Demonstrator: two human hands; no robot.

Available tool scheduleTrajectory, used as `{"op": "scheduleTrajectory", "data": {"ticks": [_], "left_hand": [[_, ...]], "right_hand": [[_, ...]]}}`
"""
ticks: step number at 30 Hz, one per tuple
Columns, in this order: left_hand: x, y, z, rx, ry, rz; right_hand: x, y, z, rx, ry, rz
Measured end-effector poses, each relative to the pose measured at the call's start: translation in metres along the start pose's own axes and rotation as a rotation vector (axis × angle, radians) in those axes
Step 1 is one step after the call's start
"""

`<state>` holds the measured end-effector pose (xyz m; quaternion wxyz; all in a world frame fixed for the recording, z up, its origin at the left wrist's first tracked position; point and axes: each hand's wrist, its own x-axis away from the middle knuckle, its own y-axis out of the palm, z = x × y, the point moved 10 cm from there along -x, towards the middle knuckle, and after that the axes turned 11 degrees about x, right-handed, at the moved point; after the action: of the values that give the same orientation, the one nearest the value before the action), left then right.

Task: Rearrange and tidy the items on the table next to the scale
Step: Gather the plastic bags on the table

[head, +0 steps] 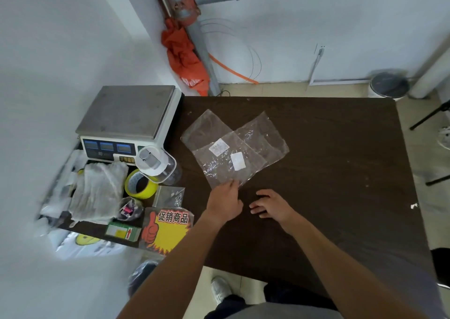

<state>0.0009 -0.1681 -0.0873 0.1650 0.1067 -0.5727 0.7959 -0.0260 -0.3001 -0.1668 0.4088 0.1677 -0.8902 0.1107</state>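
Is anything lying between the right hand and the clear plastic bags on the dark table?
Nothing visible. Only bare dark table separates the right hand from the overlapping clear plastic bags. The left hand already has its fingers on the bags' near edge, beside that path rather than across it.

We see two bare forearms, no sleeves reaching as far as the wrists, and the left hand (225,203) and right hand (271,204) carry no rings, watch or gloves that we can make out. At the bottom centre of the frame we see a grey top (280,312), dark trousers (229,305) and a pale grey sneaker (220,288).
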Motion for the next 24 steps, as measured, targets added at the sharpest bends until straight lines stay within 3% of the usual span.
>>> {"op": "scheduleTrajectory", "data": {"ticks": [10,19,24], "left_hand": [[0.052,0.031,0.026,0.014,0.134,0.1],[0.075,0.024,0.014,0.084,0.091,0.19],[0.074,0.015,-0.006,0.274,0.061,0.241]], "right_hand": [[0.026,0.013,0.012,-0.164,-0.049,0.091],[0.046,0.027,0.023,-0.119,-0.047,0.209],[0.041,0.026,0.022,-0.256,-0.034,0.263]]}}
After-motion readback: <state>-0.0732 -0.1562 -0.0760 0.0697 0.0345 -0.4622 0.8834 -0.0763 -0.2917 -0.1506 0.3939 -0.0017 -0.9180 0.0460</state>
